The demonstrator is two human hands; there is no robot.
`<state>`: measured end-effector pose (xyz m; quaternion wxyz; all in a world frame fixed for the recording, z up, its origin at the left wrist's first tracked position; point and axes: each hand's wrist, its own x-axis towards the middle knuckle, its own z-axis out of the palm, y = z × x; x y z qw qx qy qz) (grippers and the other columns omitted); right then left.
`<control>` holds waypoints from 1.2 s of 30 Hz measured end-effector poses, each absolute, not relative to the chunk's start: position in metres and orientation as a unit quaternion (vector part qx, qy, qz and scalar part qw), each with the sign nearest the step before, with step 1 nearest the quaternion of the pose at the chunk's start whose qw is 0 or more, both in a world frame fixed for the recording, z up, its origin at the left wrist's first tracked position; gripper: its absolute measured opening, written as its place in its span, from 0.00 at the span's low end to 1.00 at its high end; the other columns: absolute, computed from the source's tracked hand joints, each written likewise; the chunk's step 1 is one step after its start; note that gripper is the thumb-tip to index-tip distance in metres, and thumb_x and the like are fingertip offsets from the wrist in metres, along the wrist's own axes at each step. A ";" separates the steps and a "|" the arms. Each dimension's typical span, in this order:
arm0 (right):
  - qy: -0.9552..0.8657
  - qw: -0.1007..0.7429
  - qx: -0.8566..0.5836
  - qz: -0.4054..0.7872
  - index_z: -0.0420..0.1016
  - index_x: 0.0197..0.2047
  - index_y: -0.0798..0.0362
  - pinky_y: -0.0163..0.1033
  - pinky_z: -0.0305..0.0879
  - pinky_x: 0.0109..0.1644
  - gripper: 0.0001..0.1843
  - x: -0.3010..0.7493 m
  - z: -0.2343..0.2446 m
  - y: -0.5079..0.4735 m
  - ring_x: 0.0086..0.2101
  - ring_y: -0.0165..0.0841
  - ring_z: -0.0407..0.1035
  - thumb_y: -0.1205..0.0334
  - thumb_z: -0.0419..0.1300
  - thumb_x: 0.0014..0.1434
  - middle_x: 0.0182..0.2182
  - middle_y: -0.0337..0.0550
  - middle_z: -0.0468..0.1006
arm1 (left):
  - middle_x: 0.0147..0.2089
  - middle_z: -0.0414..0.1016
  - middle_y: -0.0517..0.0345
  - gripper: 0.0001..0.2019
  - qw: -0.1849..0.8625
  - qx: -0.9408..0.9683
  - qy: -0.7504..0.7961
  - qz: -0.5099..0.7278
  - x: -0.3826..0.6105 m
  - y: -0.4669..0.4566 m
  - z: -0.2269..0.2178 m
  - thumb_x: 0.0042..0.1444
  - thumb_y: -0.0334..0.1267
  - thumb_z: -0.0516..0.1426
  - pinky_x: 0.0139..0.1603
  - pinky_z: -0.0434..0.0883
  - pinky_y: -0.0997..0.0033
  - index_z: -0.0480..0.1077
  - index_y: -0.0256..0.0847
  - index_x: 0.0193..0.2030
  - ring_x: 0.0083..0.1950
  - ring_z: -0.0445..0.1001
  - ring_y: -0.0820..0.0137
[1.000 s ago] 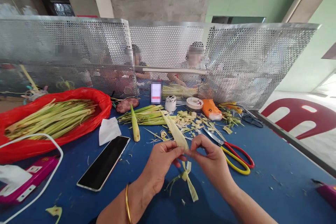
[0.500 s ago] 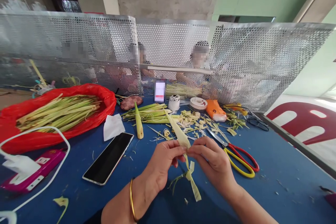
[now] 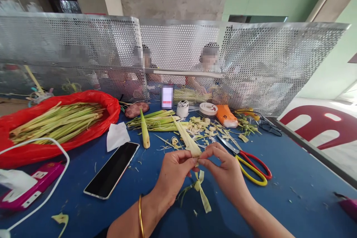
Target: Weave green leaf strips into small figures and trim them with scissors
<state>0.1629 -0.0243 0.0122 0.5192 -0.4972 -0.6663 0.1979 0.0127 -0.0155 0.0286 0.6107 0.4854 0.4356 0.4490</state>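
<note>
Above the blue table (image 3: pixel 279 208), my left hand (image 3: pixel 174 173) and my right hand (image 3: pixel 224 171) pinch the same pale yellow-green leaf strip (image 3: pixel 186 138) between thumb and fingers. The strip rises up and away to the left. Its lower ends (image 3: pixel 202 193) hang down in loops and loose tails below my fingertips. A gold bangle (image 3: pixel 141 217) sits on my left wrist. Red and yellow handled scissors (image 3: pixel 251 163) lie just right of my right hand.
A red bag (image 3: pixel 108 106) of green leaf strips sits at the left. A black phone (image 3: pixel 113 169), a white tissue (image 3: pixel 117 135), leaf scraps (image 3: pixel 206 126), thread spool (image 3: pixel 182 109), tape roll (image 3: pixel 208 109) and an orange tool (image 3: pixel 226 116) lie about. A perforated metal screen (image 3: pixel 181 44) stands behind, people beyond it.
My hands stay pinched on the strip with only slight finger shifts. The view has swayed a little sideways and back.
</note>
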 end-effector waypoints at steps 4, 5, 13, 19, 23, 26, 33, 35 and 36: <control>-0.591 0.545 -0.517 0.295 0.71 0.31 0.51 0.40 0.67 0.38 0.08 0.161 0.012 -0.021 0.32 0.36 0.70 0.62 0.66 0.49 0.29 0.39 0.75 | 0.27 0.76 0.54 0.07 0.614 0.480 0.430 0.456 0.014 -0.015 0.026 0.46 0.36 0.62 0.26 0.62 0.76 0.81 0.37 0.31 0.27 0.70 0.72; -0.574 0.547 -0.516 0.325 0.71 0.33 0.52 0.40 0.67 0.37 0.10 0.160 0.011 -0.021 0.32 0.35 0.70 0.61 0.67 0.48 0.29 0.39 0.75 | 0.27 0.77 0.54 0.08 0.615 0.480 0.429 0.456 0.014 -0.014 0.026 0.46 0.36 0.62 0.26 0.62 0.76 0.81 0.37 0.32 0.28 0.70 0.72; -0.511 0.566 -0.527 0.376 0.71 0.36 0.53 0.38 0.66 0.34 0.15 0.160 0.012 -0.020 0.27 0.33 0.69 0.59 0.68 0.44 0.23 0.36 0.74 | 0.35 0.81 0.53 0.16 0.653 0.504 0.385 0.415 0.012 -0.016 0.031 0.44 0.31 0.62 0.37 0.68 0.75 0.80 0.39 0.42 0.37 0.76 0.68; -0.511 0.551 -0.529 0.394 0.70 0.37 0.52 0.39 0.62 0.35 0.15 0.160 0.010 -0.021 0.27 0.33 0.67 0.61 0.66 0.44 0.23 0.34 0.73 | 0.36 0.81 0.54 0.15 0.625 0.516 0.409 0.419 0.014 -0.016 0.026 0.41 0.31 0.66 0.43 0.71 0.70 0.79 0.39 0.40 0.39 0.77 0.64; -0.490 0.566 -0.517 0.415 0.68 0.33 0.52 0.37 0.61 0.34 0.12 0.158 0.010 -0.022 0.28 0.31 0.65 0.62 0.65 0.45 0.24 0.33 0.71 | 0.34 0.81 0.54 0.12 0.604 0.530 0.425 0.416 0.013 -0.016 0.026 0.47 0.37 0.64 0.33 0.68 0.74 0.79 0.39 0.40 0.34 0.76 0.68; -0.489 0.575 -0.519 0.400 0.65 0.27 0.52 0.35 0.58 0.33 0.10 0.156 0.011 -0.022 0.28 0.29 0.61 0.63 0.64 0.45 0.24 0.32 0.67 | 0.32 0.80 0.54 0.11 0.605 0.526 0.421 0.424 0.013 -0.016 0.028 0.49 0.38 0.63 0.30 0.67 0.75 0.79 0.38 0.39 0.33 0.75 0.69; -0.513 0.578 -0.488 0.405 0.67 0.25 0.52 0.35 0.57 0.34 0.09 0.157 0.010 -0.022 0.28 0.29 0.61 0.65 0.65 0.48 0.23 0.33 0.67 | 0.31 0.79 0.54 0.09 0.661 0.465 0.414 0.419 0.010 -0.013 0.027 0.49 0.38 0.63 0.28 0.64 0.78 0.79 0.36 0.34 0.31 0.75 0.72; -0.544 0.583 -0.477 0.370 0.69 0.26 0.51 0.35 0.59 0.35 0.07 0.158 0.009 -0.022 0.29 0.30 0.62 0.66 0.65 0.50 0.25 0.33 0.69 | 0.31 0.78 0.54 0.08 0.676 0.441 0.417 0.417 0.009 -0.012 0.027 0.48 0.39 0.64 0.28 0.63 0.78 0.79 0.36 0.33 0.31 0.75 0.73; -0.569 0.584 -0.470 0.338 0.70 0.27 0.51 0.36 0.59 0.35 0.07 0.158 0.008 -0.023 0.30 0.30 0.63 0.67 0.65 0.51 0.25 0.34 0.70 | 0.31 0.78 0.55 0.08 0.683 0.429 0.417 0.419 0.009 -0.012 0.027 0.47 0.39 0.65 0.27 0.63 0.79 0.79 0.36 0.32 0.30 0.75 0.73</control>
